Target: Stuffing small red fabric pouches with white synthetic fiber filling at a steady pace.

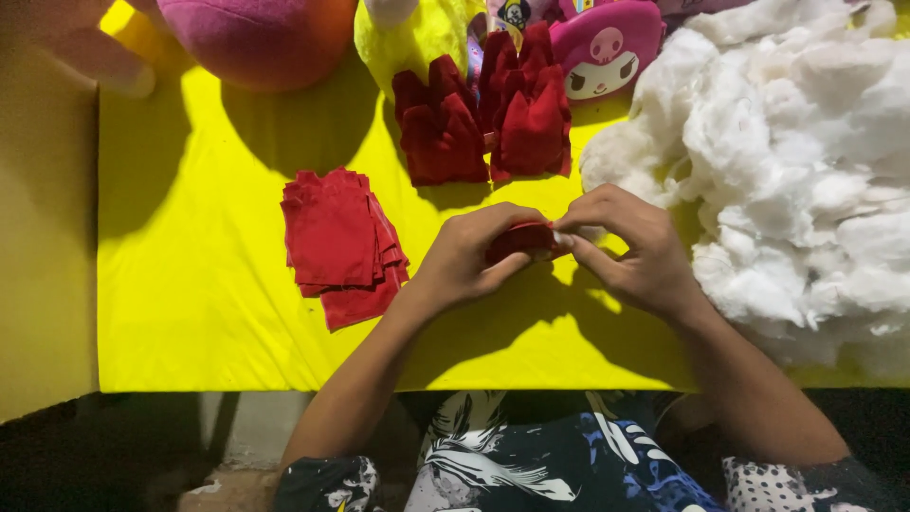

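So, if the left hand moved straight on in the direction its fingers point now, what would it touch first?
The left hand points right, so it would first meet the right hand, which already pinches the same small red fabric piece. Beyond that lies the white stuffing pile.

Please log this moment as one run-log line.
left hand: holds red fabric piece | right hand: pinches same piece | white stuffing: right | flat red stack: left

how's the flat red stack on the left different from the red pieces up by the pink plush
The flat stack of red cloth lies in layered sheets, brighter red. The puffed red pieces stand bunched and rounded, darker, in two clumps. The stack sits nearer the left hand. Both rest on the yellow sheet.
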